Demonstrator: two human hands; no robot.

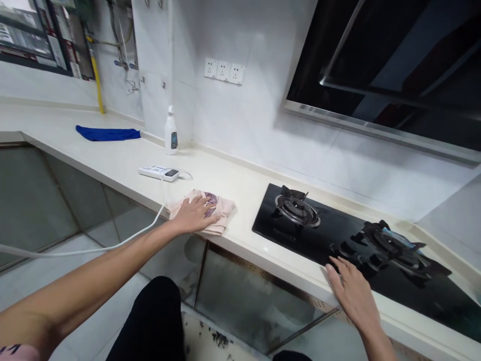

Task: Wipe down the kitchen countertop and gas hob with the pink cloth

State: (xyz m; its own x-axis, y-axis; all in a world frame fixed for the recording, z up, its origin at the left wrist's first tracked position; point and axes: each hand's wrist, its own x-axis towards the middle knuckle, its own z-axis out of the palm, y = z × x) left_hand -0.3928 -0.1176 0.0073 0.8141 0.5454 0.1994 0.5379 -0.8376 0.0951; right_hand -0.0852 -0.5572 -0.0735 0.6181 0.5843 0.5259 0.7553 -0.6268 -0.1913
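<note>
My left hand (194, 214) lies flat, fingers spread, on a pale pink cloth (221, 210) that sits on the cream countertop (124, 160) left of the stove. My right hand (353, 291) rests open, fingers stretched out, on the front edge of the black glass gas hob (338, 240), just before the right burner (394, 245). The left burner (296, 206) stands apart from both hands.
A white power strip (160, 173) with a cord hanging off the counter lies behind the cloth. A white bottle (171, 131) stands against the tiled wall. A blue cloth (108, 133) lies far left. A dark range hood (394, 65) hangs above the hob. Open cabinet frames are below.
</note>
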